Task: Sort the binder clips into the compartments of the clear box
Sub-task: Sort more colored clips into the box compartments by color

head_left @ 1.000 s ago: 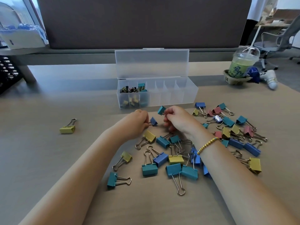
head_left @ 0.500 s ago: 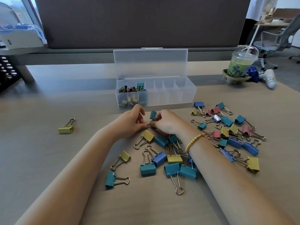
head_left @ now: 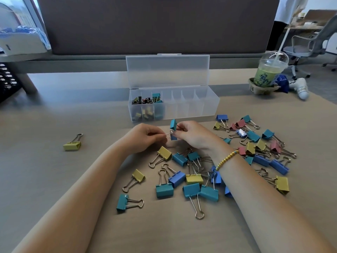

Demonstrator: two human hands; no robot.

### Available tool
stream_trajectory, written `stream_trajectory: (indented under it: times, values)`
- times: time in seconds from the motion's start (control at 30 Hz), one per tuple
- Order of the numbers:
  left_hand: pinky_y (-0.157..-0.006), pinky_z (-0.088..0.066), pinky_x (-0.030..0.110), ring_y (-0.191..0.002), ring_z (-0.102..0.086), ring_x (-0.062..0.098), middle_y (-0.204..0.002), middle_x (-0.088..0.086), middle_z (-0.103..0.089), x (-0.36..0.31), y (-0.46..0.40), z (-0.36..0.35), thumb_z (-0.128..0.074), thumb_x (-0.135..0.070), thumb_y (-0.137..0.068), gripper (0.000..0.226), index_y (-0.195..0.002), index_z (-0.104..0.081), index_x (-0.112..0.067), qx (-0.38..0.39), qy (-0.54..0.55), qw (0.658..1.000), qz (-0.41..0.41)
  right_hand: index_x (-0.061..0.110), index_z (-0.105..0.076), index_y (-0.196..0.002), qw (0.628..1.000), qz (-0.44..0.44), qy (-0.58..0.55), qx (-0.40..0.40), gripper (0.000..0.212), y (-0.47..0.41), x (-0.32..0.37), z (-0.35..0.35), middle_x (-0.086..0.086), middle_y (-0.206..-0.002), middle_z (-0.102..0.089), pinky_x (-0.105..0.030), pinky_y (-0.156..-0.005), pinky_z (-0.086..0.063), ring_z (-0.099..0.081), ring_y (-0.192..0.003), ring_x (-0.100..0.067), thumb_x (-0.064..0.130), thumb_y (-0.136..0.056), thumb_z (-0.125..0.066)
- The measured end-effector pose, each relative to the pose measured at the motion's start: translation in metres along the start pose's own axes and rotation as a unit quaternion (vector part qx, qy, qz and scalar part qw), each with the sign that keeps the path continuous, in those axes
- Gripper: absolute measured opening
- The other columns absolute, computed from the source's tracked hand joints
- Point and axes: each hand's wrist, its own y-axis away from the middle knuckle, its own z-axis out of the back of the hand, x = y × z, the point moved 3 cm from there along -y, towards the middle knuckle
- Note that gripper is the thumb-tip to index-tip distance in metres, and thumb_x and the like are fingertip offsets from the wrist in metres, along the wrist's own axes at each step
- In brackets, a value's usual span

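Head view: both hands met just in front of the clear box (head_left: 191, 106) on the table (head_left: 54, 170). Left hand (head_left: 145, 137), grip narrow, pinched the wire handle of a small blue clip (head_left: 173, 136). Right hand (head_left: 193, 134), fingers curled, held a small teal clip (head_left: 173, 124) by its handles and touched the blue clip. Box lid stood open; clips filled only the left-end compartments. Loose binder clips (head_left: 191, 179), blue, teal, yellow and pink, lay scattered under and right of the forearms. One yellow clip (head_left: 72, 145) lay well apart at left. Iced drink cup (head_left: 269, 72) stood far right.
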Motion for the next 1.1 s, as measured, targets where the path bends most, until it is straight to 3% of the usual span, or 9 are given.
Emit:
stream_trajectory:
  times: [0.13, 0.23, 0.33, 0.43, 0.5, 0.6, 0.87, 1.0, 1.1]
  values:
    - [-0.062, -0.048, 0.007, -0.060, -0.061, -0.006, -0.075, -0.010, -0.067, -0.001, 0.000, 0.004, -0.054, -0.015, -0.092, 0.015, -0.095, -0.068, -0.012, -0.016, 0.093, 0.995, 0.021, 0.020, -0.053, -0.097, 0.999, 0.023, -0.044, -0.017, 0.010, 0.004, 0.006, 0.005, 0.006, -0.083, -0.053, -0.020, -0.065, -0.035, -0.046, -0.075, -0.004, 0.029, -0.097, -0.047]
    - [-0.051, -0.044, 0.005, -0.051, -0.056, -0.006, -0.068, -0.009, -0.066, -0.007, -0.004, 0.020, -0.054, -0.014, -0.091, 0.012, -0.091, -0.066, -0.015, -0.106, 0.153, 0.982, 0.014, 0.014, -0.051, -0.113, 0.992, 0.025, -0.110, -0.050, 0.023, -0.005, 0.009, 0.022, 0.007, -0.077, -0.043, -0.025, -0.072, -0.039, -0.042, -0.070, -0.006, 0.027, -0.101, -0.037]
    - [-0.046, -0.039, 0.004, -0.045, -0.053, -0.006, -0.060, -0.009, -0.064, -0.006, -0.017, 0.044, -0.053, -0.011, -0.092, 0.012, -0.091, -0.064, -0.015, -0.203, 0.221, 0.954, 0.029, 0.011, -0.053, -0.119, 0.993, 0.020, -0.067, -0.095, 0.030, -0.032, 0.011, 0.037, 0.004, -0.072, -0.040, -0.025, -0.060, -0.036, -0.040, -0.064, -0.010, 0.020, -0.102, -0.030]
    - [-0.063, -0.048, 0.017, -0.059, -0.058, 0.005, -0.059, -0.012, -0.064, 0.003, -0.042, 0.065, -0.053, -0.013, -0.093, 0.014, -0.085, -0.064, -0.015, -0.252, 0.182, 0.950, 0.038, 0.011, -0.055, -0.111, 0.988, 0.037, -0.068, -0.132, 0.025, -0.062, 0.021, 0.049, 0.001, -0.068, -0.045, -0.022, -0.054, -0.031, -0.039, -0.059, -0.011, 0.015, -0.102, -0.032]
    - [-0.072, -0.049, 0.031, -0.070, -0.058, 0.016, -0.066, -0.009, -0.064, 0.011, -0.059, 0.075, -0.052, -0.015, -0.094, 0.012, -0.087, -0.062, -0.014, -0.269, 0.151, 0.950, 0.052, 0.013, -0.052, -0.101, 0.983, 0.059, -0.063, -0.160, 0.015, -0.080, 0.032, 0.054, 0.001, -0.071, -0.050, -0.018, -0.054, -0.035, -0.045, -0.061, -0.009, 0.015, -0.101, -0.038]
    - [-0.081, -0.052, 0.038, -0.079, -0.062, 0.023, -0.069, -0.009, -0.064, 0.017, -0.081, 0.083, -0.051, -0.017, -0.094, 0.010, -0.089, -0.059, -0.013, -0.287, 0.126, 0.948, 0.062, 0.014, -0.053, -0.094, 0.980, 0.096, -0.013, -0.176, 0.006, -0.105, 0.044, 0.057, 0.004, -0.075, -0.052, -0.015, -0.058, -0.038, -0.048, -0.067, -0.005, 0.016, -0.097, -0.048]
    - [-0.082, -0.053, 0.045, -0.078, -0.061, 0.024, -0.067, -0.011, -0.064, 0.030, -0.109, 0.084, -0.053, -0.018, -0.093, 0.011, -0.085, -0.059, -0.017, -0.298, 0.145, 0.939, 0.087, 0.009, -0.068, -0.094, 0.994, 0.093, 0.001, -0.054, 0.026, -0.144, 0.052, 0.057, 0.007, -0.069, -0.052, -0.011, -0.050, -0.035, -0.043, -0.064, -0.005, 0.019, -0.099, -0.045]
    - [-0.081, -0.052, 0.041, -0.073, -0.059, 0.016, -0.067, -0.012, -0.065, 0.036, -0.111, 0.080, -0.053, -0.019, -0.093, 0.017, -0.077, -0.056, -0.024, -0.306, 0.152, 0.935, 0.095, 0.015, -0.068, -0.089, 0.986, 0.084, 0.128, 0.071, 0.021, -0.152, 0.057, 0.047, 0.005, -0.067, -0.052, -0.017, -0.051, -0.035, -0.044, -0.061, -0.007, 0.025, -0.096, -0.051]
    - [-0.068, -0.047, 0.033, -0.061, -0.053, 0.007, -0.069, -0.011, -0.066, 0.037, -0.111, 0.079, -0.052, -0.020, -0.093, 0.012, -0.083, -0.059, -0.019, -0.301, 0.142, 0.939, 0.091, 0.018, -0.059, -0.082, 0.971, 0.072, 0.197, 0.112, 0.014, -0.162, 0.057, 0.037, 0.004, -0.067, -0.054, -0.021, -0.051, -0.036, -0.046, -0.057, -0.008, 0.027, -0.092, -0.057]
